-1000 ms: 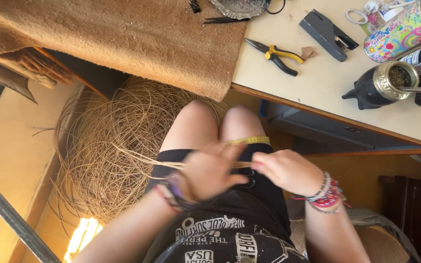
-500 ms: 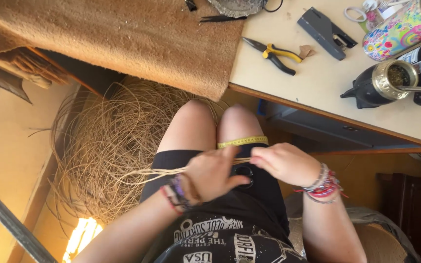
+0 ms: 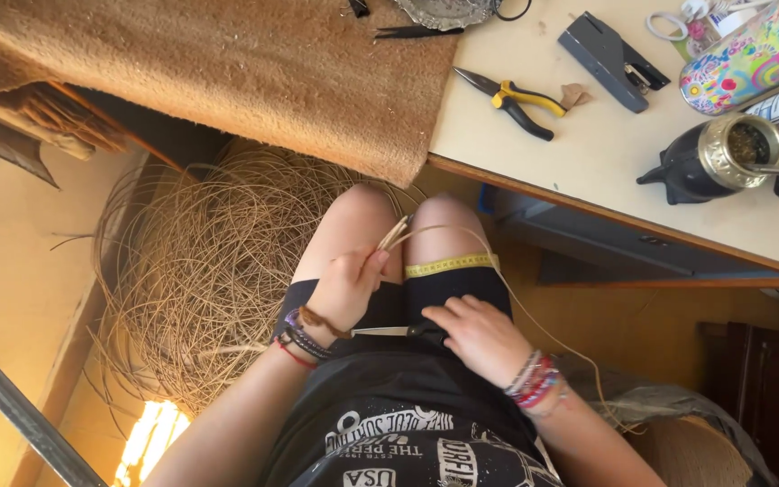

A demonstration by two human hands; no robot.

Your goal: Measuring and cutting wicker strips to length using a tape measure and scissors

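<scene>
My left hand (image 3: 346, 290) is closed around a few thin pale reed strands (image 3: 396, 234), held above my knees. One long strand (image 3: 534, 320) arcs over my right thigh and runs down past my right wrist. My right hand (image 3: 478, 335) lies flat on my lap with its fingers apart, the fingertips touching the dark handle of a bladed tool (image 3: 388, 332) that rests across my black shorts. A yellow measuring tape (image 3: 448, 266) lies over my right thigh.
A big loose coil of reed (image 3: 200, 271) lies on the floor to the left. A brown mat (image 3: 227, 72) hangs off the white table (image 3: 588, 171), which carries yellow-handled pliers (image 3: 511, 95), a grey stapler (image 3: 610, 54), a colourful tumbler (image 3: 750, 59) and a black cup (image 3: 710, 162).
My left hand has lifted the strands up toward my knees. My right hand has let go of them and dropped onto my lap by the bladed tool.
</scene>
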